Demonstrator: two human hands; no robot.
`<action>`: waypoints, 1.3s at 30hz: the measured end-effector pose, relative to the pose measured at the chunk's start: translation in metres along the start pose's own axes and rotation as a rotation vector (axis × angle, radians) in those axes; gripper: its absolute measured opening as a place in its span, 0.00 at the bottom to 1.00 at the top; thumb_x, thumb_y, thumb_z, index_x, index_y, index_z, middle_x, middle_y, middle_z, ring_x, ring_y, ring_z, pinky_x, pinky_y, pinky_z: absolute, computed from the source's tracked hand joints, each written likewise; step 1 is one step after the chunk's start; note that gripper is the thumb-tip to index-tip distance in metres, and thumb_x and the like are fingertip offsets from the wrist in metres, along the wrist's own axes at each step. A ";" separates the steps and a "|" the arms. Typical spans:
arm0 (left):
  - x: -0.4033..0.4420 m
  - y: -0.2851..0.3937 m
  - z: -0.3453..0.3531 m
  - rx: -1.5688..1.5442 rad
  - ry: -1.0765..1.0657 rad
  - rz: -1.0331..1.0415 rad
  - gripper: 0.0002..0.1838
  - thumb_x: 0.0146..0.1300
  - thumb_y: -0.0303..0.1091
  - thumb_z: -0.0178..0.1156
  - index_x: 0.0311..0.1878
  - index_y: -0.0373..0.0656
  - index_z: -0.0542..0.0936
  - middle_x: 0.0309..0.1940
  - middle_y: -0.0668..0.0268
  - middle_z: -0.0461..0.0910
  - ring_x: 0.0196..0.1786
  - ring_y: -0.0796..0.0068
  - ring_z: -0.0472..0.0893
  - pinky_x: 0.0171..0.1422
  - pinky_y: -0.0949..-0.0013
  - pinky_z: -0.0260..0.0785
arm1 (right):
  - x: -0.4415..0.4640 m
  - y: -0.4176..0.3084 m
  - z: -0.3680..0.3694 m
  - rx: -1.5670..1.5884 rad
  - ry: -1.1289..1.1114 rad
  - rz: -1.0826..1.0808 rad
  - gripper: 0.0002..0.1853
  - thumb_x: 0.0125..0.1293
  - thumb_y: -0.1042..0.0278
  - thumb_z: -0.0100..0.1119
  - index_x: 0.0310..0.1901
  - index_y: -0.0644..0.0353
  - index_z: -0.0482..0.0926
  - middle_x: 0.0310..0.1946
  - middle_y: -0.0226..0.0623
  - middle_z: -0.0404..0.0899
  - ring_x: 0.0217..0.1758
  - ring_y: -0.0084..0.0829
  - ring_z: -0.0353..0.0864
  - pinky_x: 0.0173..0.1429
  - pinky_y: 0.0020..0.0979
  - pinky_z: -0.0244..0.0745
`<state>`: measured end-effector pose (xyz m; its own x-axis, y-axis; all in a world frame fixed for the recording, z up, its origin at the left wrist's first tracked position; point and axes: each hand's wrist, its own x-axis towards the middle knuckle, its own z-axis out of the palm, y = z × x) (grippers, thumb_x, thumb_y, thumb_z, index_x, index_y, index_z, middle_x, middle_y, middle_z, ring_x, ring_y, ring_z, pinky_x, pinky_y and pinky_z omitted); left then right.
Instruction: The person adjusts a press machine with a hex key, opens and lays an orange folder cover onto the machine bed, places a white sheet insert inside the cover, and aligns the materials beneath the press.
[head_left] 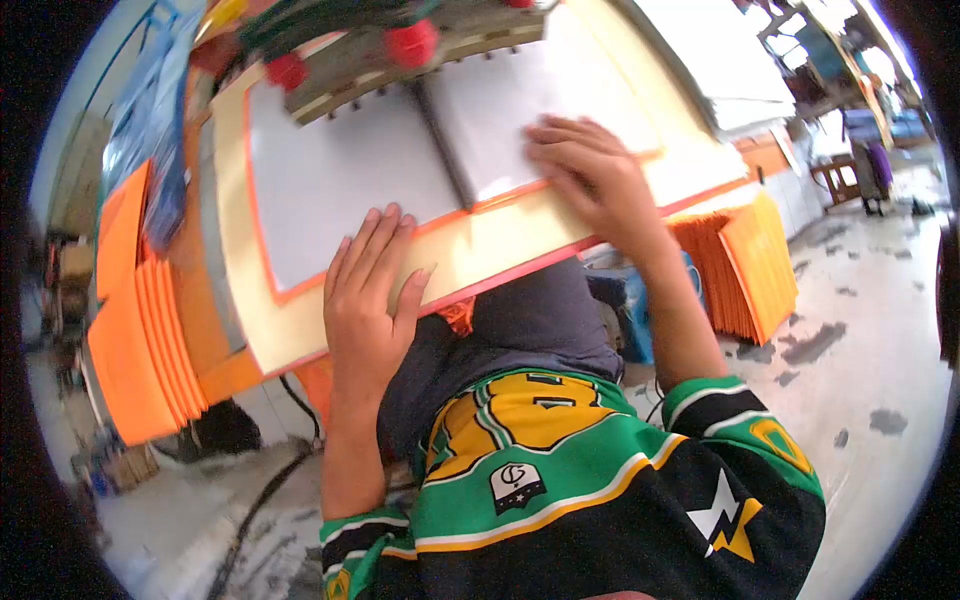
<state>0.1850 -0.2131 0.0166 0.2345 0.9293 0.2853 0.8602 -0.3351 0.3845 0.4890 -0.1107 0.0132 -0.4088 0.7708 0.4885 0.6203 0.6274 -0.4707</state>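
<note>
White sheets (340, 170) edged in orange lie on a cream board (235, 250) in front of me, with a dark strip (440, 140) running between the two white areas. My left hand (372, 290) rests on the near left edge of the sheets, fingers stretched out and thumb apart. Farther right, my right hand (590, 175) lies over the right sheet near its front edge, its fingers bent a little and blurred; what is under its palm is hidden. Above the sheets stands a machine part (400, 60) with red knobs and a toothed lower edge.
Folded orange pieces (150, 350) stand at the left, and another orange stack (740, 270) at the right below the table. Blue plastic (160, 130) hangs at the upper left. A white stack (720, 60) lies at the upper right. A black cable (265, 500) runs over the floor.
</note>
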 end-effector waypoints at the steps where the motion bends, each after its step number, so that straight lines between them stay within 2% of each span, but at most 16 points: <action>1: -0.005 -0.004 -0.005 -0.005 0.045 -0.023 0.26 0.78 0.43 0.62 0.74 0.46 0.81 0.76 0.61 0.79 0.81 0.59 0.74 0.86 0.47 0.58 | -0.002 0.010 -0.001 0.026 0.031 0.000 0.10 0.74 0.69 0.65 0.51 0.61 0.90 0.59 0.43 0.90 0.72 0.45 0.84 0.80 0.48 0.72; 4: -0.024 -0.011 -0.016 0.022 0.078 -0.134 0.25 0.80 0.43 0.59 0.75 0.48 0.81 0.76 0.61 0.79 0.82 0.60 0.73 0.88 0.46 0.54 | -0.012 0.021 -0.027 -0.039 0.055 0.114 0.10 0.75 0.73 0.64 0.52 0.65 0.90 0.59 0.46 0.90 0.72 0.46 0.84 0.78 0.45 0.74; 7: -0.048 -0.027 -0.025 0.138 0.159 -0.191 0.24 0.79 0.43 0.60 0.73 0.48 0.83 0.75 0.63 0.81 0.81 0.63 0.74 0.89 0.45 0.52 | -0.020 0.033 -0.041 -0.077 0.091 0.153 0.12 0.78 0.73 0.63 0.56 0.68 0.90 0.60 0.47 0.90 0.73 0.45 0.83 0.79 0.43 0.73; 9: -0.059 -0.032 -0.028 0.178 0.211 -0.223 0.23 0.78 0.43 0.62 0.71 0.47 0.84 0.73 0.64 0.82 0.79 0.64 0.76 0.89 0.44 0.52 | -0.025 0.036 -0.048 -0.065 0.130 0.254 0.13 0.79 0.73 0.61 0.57 0.69 0.89 0.60 0.48 0.90 0.73 0.43 0.83 0.79 0.41 0.73; 15: -0.070 -0.042 -0.026 0.174 0.336 -0.216 0.21 0.77 0.43 0.64 0.68 0.46 0.86 0.69 0.66 0.85 0.76 0.64 0.80 0.88 0.44 0.52 | -0.030 0.042 -0.051 -0.098 0.188 0.223 0.13 0.80 0.72 0.60 0.56 0.70 0.89 0.59 0.51 0.90 0.71 0.43 0.85 0.76 0.40 0.76; 17: -0.069 -0.043 -0.022 0.176 0.370 -0.213 0.20 0.77 0.42 0.64 0.67 0.45 0.86 0.68 0.65 0.86 0.75 0.64 0.81 0.88 0.44 0.53 | -0.033 0.046 -0.051 -0.148 0.197 0.238 0.14 0.82 0.70 0.60 0.58 0.67 0.89 0.62 0.49 0.89 0.71 0.40 0.85 0.75 0.39 0.76; 22: -0.074 -0.049 -0.017 0.180 0.472 -0.203 0.19 0.78 0.40 0.61 0.64 0.42 0.87 0.64 0.62 0.88 0.71 0.60 0.83 0.87 0.43 0.55 | -0.035 0.039 -0.047 -0.152 0.305 0.273 0.13 0.80 0.70 0.60 0.54 0.71 0.89 0.55 0.50 0.91 0.63 0.42 0.89 0.69 0.39 0.80; 26: -0.076 -0.050 -0.014 0.190 0.486 -0.199 0.19 0.80 0.40 0.58 0.64 0.42 0.87 0.66 0.61 0.87 0.72 0.58 0.82 0.88 0.43 0.53 | -0.039 0.040 -0.043 -0.193 0.364 0.242 0.13 0.80 0.70 0.60 0.51 0.71 0.89 0.52 0.49 0.91 0.59 0.42 0.90 0.66 0.39 0.82; 29: -0.074 -0.052 -0.009 0.200 0.538 -0.166 0.17 0.78 0.39 0.60 0.61 0.41 0.88 0.62 0.62 0.89 0.68 0.59 0.84 0.85 0.44 0.59 | -0.037 0.033 -0.042 -0.224 0.431 0.224 0.12 0.80 0.71 0.61 0.46 0.72 0.88 0.47 0.49 0.91 0.53 0.43 0.90 0.61 0.40 0.82; 37: -0.074 -0.053 -0.007 0.247 0.542 -0.159 0.17 0.78 0.38 0.58 0.60 0.42 0.89 0.63 0.64 0.89 0.67 0.59 0.84 0.83 0.46 0.62 | -0.041 0.034 -0.044 -0.256 0.479 0.152 0.11 0.78 0.72 0.61 0.42 0.70 0.89 0.45 0.48 0.92 0.52 0.43 0.90 0.61 0.41 0.83; 39: -0.074 -0.053 -0.006 0.256 0.554 -0.165 0.17 0.78 0.38 0.58 0.60 0.42 0.89 0.63 0.64 0.89 0.67 0.59 0.84 0.82 0.46 0.63 | -0.041 0.033 -0.044 -0.213 0.457 0.015 0.10 0.77 0.74 0.61 0.42 0.70 0.89 0.45 0.48 0.92 0.54 0.44 0.90 0.62 0.42 0.83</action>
<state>0.1190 -0.2653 -0.0194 -0.1203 0.7243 0.6789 0.9623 -0.0828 0.2589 0.5557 -0.1262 0.0100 -0.0933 0.6228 0.7768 0.7662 0.5431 -0.3434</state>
